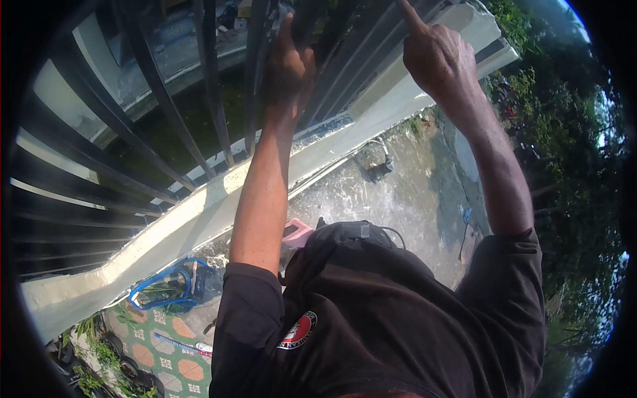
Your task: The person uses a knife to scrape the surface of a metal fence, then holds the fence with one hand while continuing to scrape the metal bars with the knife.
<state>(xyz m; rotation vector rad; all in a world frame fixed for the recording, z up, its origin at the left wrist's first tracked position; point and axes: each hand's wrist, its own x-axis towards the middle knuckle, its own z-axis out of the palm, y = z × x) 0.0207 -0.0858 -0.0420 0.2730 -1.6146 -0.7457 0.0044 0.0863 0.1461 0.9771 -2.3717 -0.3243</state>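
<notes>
My left hand (290,69) is raised against the dark metal fence bars (211,79), in shadow and partly blurred. Its index finger stretches upward and the thumb stands apart; I see nothing held. My right hand (440,60) is at the upper right, over the farther bars beside the pale wall ledge (398,113). One index finger points up toward the frame's edge while the other fingers curl under. What lies beneath those curled fingers, if anything, is hidden. Whether either hand touches a bar cannot be made out.
Below the ledge, a blue-rimmed object (162,285) lies near patterned floor tiles (176,331). A pink plastic item (298,233) shows beside my body. A small dark bundle (378,169) rests on the concrete floor (345,199). Trees (564,152) stand at the right.
</notes>
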